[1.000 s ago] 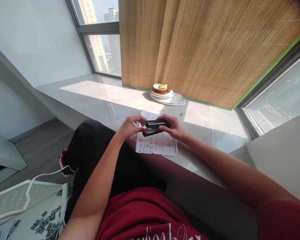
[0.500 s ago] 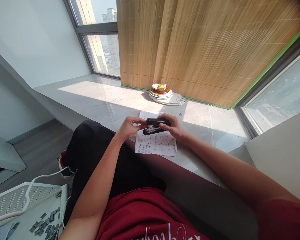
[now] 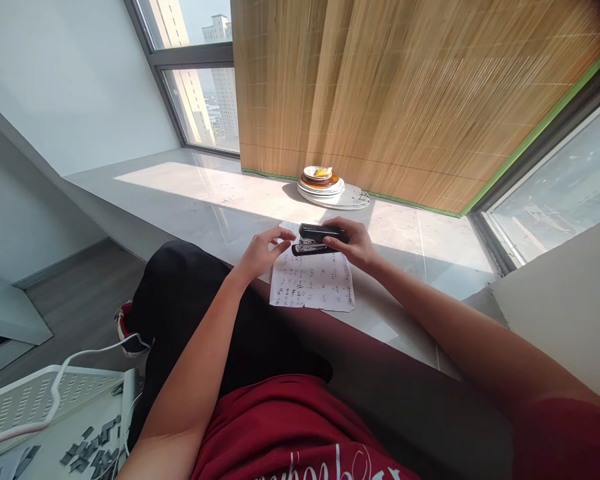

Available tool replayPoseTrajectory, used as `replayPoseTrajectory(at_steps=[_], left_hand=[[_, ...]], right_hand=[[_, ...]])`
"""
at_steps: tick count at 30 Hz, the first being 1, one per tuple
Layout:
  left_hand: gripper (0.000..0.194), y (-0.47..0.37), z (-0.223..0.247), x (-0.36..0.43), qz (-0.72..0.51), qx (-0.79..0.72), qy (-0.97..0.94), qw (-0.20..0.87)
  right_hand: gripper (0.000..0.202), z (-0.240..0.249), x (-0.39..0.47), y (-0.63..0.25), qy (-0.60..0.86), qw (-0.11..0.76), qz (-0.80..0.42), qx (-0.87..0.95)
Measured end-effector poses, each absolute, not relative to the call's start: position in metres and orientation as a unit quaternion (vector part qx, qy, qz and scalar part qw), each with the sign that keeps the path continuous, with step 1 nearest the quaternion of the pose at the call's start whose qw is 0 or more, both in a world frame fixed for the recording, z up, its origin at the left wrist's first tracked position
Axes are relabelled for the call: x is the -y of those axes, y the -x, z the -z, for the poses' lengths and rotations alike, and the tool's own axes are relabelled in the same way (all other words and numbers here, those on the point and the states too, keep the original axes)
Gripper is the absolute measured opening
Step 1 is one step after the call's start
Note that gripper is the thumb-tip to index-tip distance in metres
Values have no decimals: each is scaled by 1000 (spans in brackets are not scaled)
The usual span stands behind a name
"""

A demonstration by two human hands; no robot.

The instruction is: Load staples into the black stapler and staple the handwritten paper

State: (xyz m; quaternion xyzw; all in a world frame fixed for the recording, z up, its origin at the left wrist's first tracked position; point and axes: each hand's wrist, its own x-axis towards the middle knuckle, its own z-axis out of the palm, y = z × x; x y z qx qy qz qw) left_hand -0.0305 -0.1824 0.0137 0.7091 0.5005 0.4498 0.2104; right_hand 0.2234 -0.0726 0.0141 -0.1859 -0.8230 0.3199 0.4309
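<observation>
A black stapler [image 3: 316, 249] is in my right hand [image 3: 354, 241], with the fingers over its top and the thumb along its near side. Its front end points left toward my left hand [image 3: 266, 252], and the metal inside shows between the upper arm and the base. My left hand is just off that end, thumb and fingers curved and slightly apart, with nothing visible in them. Below the stapler, a sheet of paper [image 3: 313, 287] covered in handwriting lies on the pale sill, its top edge partly behind the hands.
A stack of plates [image 3: 321, 192] with a small yellow packet stands at the back of the tiled sill [image 3: 220, 213], by the bamboo blind [image 3: 360, 100]. At lower left, a white cable [image 3: 56, 393] crosses a pale perforated tray [image 3: 45, 383] holding several grey pieces.
The stapler has moved slightly up and to the right with my right hand. My left fingers have come off its front end and parted a little. The paper has stayed in place.
</observation>
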Motion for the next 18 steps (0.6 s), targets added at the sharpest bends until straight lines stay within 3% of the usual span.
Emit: replayPoseTrajectory(at_steps=[4, 9, 12, 18], left_hand=[[31, 39, -9, 185, -285, -499, -788, 220], [20, 50, -11, 189, -180, -611, -766, 82], [26, 44, -15, 192, -159, -638, -752, 49], [48, 22, -11, 192, -117, -571, -807, 97]], right_hand=[[44, -11, 38, -251, 245, 454, -312, 798], [50, 0, 3, -287, 297, 431, -294, 800], [53, 3, -2, -296, 298, 394, -286, 821], [53, 2, 14, -278, 245, 332, -259, 873]])
